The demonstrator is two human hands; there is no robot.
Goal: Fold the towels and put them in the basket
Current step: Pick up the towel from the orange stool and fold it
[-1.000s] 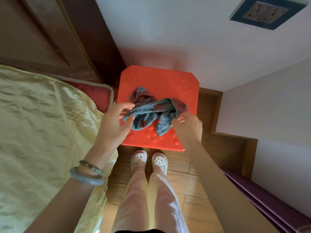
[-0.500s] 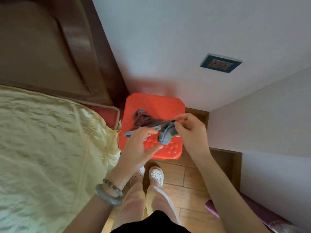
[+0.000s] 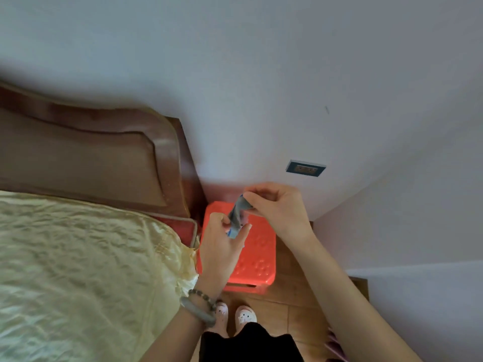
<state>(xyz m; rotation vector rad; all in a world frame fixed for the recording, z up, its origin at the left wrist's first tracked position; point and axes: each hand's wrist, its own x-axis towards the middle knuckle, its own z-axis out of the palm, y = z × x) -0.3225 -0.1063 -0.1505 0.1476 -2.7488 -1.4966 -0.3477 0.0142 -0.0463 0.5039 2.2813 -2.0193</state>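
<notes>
A small grey-blue towel [image 3: 237, 215] hangs bunched in the air above the red plastic stool [image 3: 257, 259]. My right hand [image 3: 277, 205] pinches its upper end between thumb and fingers. My left hand [image 3: 222, 244] grips its lower end, with a bracelet on that wrist. Most of the towel is hidden behind my left hand. No basket is in view.
A bed with a yellow quilted cover [image 3: 83, 270] fills the left side, with a brown wooden headboard [image 3: 91, 158] behind it. A wall socket [image 3: 305, 168] sits on the white wall. My feet in white shoes [image 3: 235, 317] stand on the wooden floor below the stool.
Both hands lifted the towel off the stool and drew it up, the right hand rising higher. The camera tilted upward, so more wall and headboard show.
</notes>
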